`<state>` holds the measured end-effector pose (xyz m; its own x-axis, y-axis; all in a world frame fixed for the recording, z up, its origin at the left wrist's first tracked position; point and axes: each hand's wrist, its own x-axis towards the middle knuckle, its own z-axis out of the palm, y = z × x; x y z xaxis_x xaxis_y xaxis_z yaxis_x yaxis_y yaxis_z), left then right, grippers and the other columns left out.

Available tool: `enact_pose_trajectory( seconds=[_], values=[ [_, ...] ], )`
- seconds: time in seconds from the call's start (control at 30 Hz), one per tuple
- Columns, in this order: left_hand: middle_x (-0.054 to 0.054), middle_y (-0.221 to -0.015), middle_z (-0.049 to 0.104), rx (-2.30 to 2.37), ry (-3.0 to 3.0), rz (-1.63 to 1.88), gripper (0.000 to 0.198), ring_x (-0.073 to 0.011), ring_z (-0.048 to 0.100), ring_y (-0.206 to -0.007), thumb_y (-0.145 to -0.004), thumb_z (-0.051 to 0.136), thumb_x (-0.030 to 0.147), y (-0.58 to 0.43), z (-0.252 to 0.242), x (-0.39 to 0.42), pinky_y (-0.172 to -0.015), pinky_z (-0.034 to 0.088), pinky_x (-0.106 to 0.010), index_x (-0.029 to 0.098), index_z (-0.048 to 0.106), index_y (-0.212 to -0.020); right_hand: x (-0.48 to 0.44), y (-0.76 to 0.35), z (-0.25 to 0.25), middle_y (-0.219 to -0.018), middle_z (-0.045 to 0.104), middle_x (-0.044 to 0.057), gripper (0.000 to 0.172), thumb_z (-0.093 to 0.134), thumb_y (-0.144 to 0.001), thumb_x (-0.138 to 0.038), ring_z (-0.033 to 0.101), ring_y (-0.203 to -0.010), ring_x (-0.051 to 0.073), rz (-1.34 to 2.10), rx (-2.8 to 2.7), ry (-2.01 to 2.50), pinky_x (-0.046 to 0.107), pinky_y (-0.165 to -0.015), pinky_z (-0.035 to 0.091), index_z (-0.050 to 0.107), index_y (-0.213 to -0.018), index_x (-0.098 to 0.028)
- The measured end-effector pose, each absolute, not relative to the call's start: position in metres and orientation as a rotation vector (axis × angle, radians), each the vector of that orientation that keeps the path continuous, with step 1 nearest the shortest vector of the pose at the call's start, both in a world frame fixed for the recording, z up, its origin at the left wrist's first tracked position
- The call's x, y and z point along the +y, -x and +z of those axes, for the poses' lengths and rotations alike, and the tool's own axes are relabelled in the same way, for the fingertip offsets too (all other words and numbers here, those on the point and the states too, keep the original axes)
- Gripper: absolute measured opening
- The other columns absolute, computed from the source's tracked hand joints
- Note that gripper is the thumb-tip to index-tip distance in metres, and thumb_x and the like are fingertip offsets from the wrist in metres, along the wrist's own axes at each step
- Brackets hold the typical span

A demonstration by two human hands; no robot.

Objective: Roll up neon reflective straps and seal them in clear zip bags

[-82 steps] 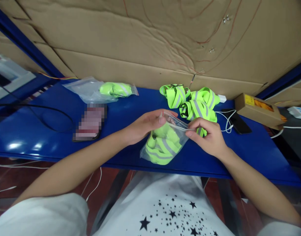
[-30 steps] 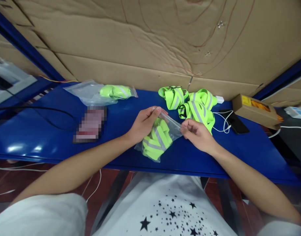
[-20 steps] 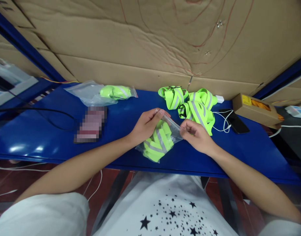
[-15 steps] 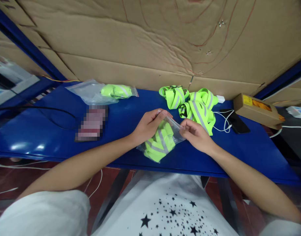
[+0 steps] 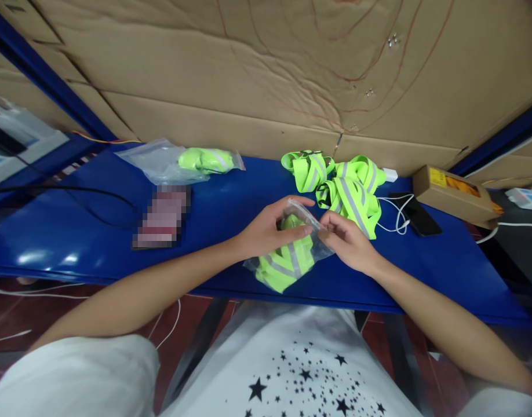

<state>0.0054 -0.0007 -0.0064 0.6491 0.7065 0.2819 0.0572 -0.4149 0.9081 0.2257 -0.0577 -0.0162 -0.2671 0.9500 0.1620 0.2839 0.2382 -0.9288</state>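
Observation:
A clear plastic bag (image 5: 323, 250) with a folded neon-yellow reflective strap (image 5: 285, 265) inside lies near the table's front edge. My left hand (image 5: 270, 229) is around the bag's upper left, its thumb across the front and its fingers partly hidden behind the plastic. At the mouth's right corner, my right hand (image 5: 345, 238) pinches the bag's edge with curled fingers. Just beyond my right hand sit several loose neon-yellow reflective straps (image 5: 350, 200) with grey stripes.
On the blue table (image 5: 222, 217), a bagged yellow strap (image 5: 209, 161) and a clear bag (image 5: 157, 162) lie at the back left. A phone (image 5: 161, 219) with a blurred screen is nearer. To the right are a black phone (image 5: 418, 214), white cable (image 5: 396, 217) and cardboard box (image 5: 455, 197).
My left thumb has slid right, from the bag's top edge to across its front, and the left fingers have spread. The bag's mouth has tilted slightly; my right hand has barely moved.

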Motion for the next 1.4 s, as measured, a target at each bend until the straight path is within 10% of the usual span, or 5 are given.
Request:
enact_pose_trajectory(
  seconds=[0.87, 1.4],
  values=[
    [-0.012, -0.138, 0.067, 0.514, -2.055, 0.541, 0.080, -0.0294, 0.066, -0.120, -0.088, 0.073, 0.048, -0.007, -0.004, -0.012, -0.103, 0.050, -0.044, 0.021, 0.041, -0.156, -0.064, -0.221, -0.012, -0.061, 0.042, -0.006, 0.023, 0.057, -0.095, -0.025, 0.038, -0.054, 0.009, 0.916, -1.885, 1.104, 0.023, -0.051, 0.030, 0.049, -0.074, -0.021],
    [0.005, -0.074, 0.067, 0.475, -2.122, 0.435, 0.083, -0.0144, 0.057, -0.059, -0.084, 0.075, 0.053, -0.008, -0.003, -0.018, -0.064, 0.048, -0.027, 0.024, 0.043, -0.155, -0.070, -0.217, -0.009, -0.059, 0.040, -0.007, 0.028, 0.055, -0.096, -0.021, 0.036, -0.052, 0.008, 0.821, -1.987, 1.043, 0.024, -0.050, 0.028, 0.041, -0.073, -0.022]
  ],
)
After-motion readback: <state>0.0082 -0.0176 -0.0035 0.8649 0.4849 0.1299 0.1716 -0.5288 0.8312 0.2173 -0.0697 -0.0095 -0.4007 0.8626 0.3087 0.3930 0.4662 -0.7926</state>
